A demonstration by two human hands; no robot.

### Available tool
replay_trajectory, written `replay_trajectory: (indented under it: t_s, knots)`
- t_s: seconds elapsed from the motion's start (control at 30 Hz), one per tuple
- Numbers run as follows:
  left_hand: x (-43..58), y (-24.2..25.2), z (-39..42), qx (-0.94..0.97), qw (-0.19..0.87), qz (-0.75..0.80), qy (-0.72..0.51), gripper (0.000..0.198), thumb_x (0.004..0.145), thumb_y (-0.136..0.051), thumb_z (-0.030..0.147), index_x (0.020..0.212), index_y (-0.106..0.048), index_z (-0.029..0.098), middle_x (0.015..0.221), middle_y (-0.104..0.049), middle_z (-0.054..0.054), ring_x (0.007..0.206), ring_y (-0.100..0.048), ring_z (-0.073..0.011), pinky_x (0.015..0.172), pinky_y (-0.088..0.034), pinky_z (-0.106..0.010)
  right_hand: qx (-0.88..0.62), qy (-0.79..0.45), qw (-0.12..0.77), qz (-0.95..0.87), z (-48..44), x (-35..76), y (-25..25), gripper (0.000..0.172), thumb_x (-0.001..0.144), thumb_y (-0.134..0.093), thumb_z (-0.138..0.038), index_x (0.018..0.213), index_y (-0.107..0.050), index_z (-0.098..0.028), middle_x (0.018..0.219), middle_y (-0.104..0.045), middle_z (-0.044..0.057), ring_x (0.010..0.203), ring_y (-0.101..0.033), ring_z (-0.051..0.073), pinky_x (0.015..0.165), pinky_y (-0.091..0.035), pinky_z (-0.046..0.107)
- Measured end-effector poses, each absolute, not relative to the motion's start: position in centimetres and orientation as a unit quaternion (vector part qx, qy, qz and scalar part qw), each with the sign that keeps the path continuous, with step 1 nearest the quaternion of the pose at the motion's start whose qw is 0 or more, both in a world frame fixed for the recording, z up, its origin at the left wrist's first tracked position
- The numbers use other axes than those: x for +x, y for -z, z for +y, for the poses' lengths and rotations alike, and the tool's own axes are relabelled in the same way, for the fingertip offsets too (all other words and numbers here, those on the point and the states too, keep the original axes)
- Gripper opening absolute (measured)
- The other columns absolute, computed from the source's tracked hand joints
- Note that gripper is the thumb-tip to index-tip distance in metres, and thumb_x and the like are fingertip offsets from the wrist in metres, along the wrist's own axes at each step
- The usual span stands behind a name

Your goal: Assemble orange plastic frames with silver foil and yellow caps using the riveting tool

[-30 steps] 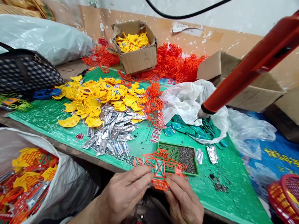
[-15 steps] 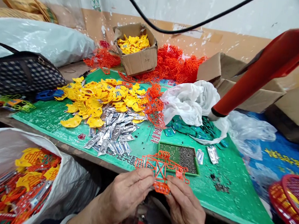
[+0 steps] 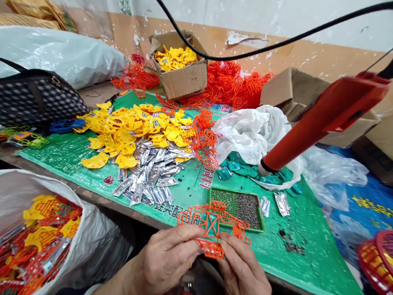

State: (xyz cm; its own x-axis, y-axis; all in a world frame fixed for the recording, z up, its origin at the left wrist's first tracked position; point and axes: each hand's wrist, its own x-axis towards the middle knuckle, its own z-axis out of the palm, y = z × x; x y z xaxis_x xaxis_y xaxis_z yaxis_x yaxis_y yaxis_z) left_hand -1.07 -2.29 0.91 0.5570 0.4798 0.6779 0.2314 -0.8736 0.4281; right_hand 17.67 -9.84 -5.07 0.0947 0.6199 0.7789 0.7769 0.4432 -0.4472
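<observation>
Between both hands is an orange plastic lattice frame (image 3: 212, 226), held just past the table's front edge. My left hand (image 3: 170, 251) pinches its left side, thumb and fingers pressed together. At the lower right side of the frame, my right hand (image 3: 243, 273) grips it with thumb and forefinger. Just behind the frame lies a green tray (image 3: 262, 220) of small dark screws (image 3: 247, 209), partly covered by the orange lattice. A red electric screwdriver (image 3: 304, 129) hangs from above at the right, its tip over green pieces on a white bag.
Yellow plastic parts (image 3: 129, 128) and silvery flat pieces (image 3: 149, 171) are heaped on the green sheet (image 3: 74, 169). A cardboard box (image 3: 183, 79) of yellow parts stands behind. A white sack (image 3: 85, 239) with orange and yellow assemblies is at lower left. Red baskets (image 3: 378, 269) sit at right.
The hanging screwdriver and its cable have swung left and lower. The orange frame has tilted slightly in my hands, which keep hold of it. The view has shifted a little.
</observation>
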Motion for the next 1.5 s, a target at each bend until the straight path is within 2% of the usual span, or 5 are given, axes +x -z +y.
replay_trajectory:
  t_s: [0.47,0.9,1.1,1.33,1.5]
  knots:
    - [-1.2,-0.9,-2.7,0.875,0.147,0.222,-0.405,0.016,0.094,-0.049,0.008,0.100,-0.062,0.014,0.092,-0.076,-0.007,0.080,-0.072,-0.0103,0.074,-0.056,-0.015,-0.519,0.091,0.487,-0.696,-9.5,18.1,4.0,0.024,0.090,-0.060,-0.015,0.113,-0.068,-0.018,0.096,-0.075,0.010,0.083,-0.075,0.017,0.071,-0.061,0.024]
    - [-1.6,0.0,-3.2,0.895,0.119,0.225,-0.367,0.017,0.096,-0.044,0.009,0.101,-0.059,0.015,0.092,-0.073,-0.007,0.077,-0.070,-0.0127,0.068,-0.054,-0.020,-0.504,0.125,0.482,-0.706,-9.2,18.0,2.5,0.013,0.092,-0.058,-0.015,0.096,-0.070,-0.013,0.085,-0.077,0.013,0.078,-0.076,0.017,0.071,-0.060,0.023]
    - [-1.6,-0.6,-3.0,0.914,0.112,0.214,-0.326,0.026,0.098,-0.040,0.008,0.120,-0.053,0.010,0.098,-0.071,-0.009,0.090,-0.069,-0.0141,0.076,-0.056,-0.021,-0.495,0.132,0.489,-0.706,-9.1,17.7,2.0,0.012,0.091,-0.060,-0.013,0.095,-0.071,-0.012,0.083,-0.078,0.012,0.076,-0.076,0.016,0.069,-0.060,0.022]
    - [-1.4,-1.6,-2.4,0.942,0.150,0.178,-0.241,0.029,0.100,-0.036,0.014,0.122,-0.055,0.012,0.079,-0.062,-0.004,0.067,-0.062,-0.0151,0.058,-0.053,-0.025,-0.478,0.096,0.499,-0.716,-9.2,17.1,2.3,0.014,0.091,-0.057,-0.012,0.097,-0.070,-0.011,0.085,-0.078,0.012,0.078,-0.075,0.017,0.068,-0.061,0.024]
    - [-1.4,-2.5,-2.2,0.947,0.160,0.164,-0.225,0.024,0.098,-0.038,0.012,0.112,-0.058,0.012,0.074,-0.058,-0.002,0.063,-0.056,-0.0156,0.053,-0.045,-0.026,-0.482,0.075,0.500,-0.716,-9.2,16.9,2.2,0.015,0.092,-0.057,-0.013,0.098,-0.070,-0.012,0.086,-0.077,0.012,0.075,-0.074,0.016,0.066,-0.060,0.023]
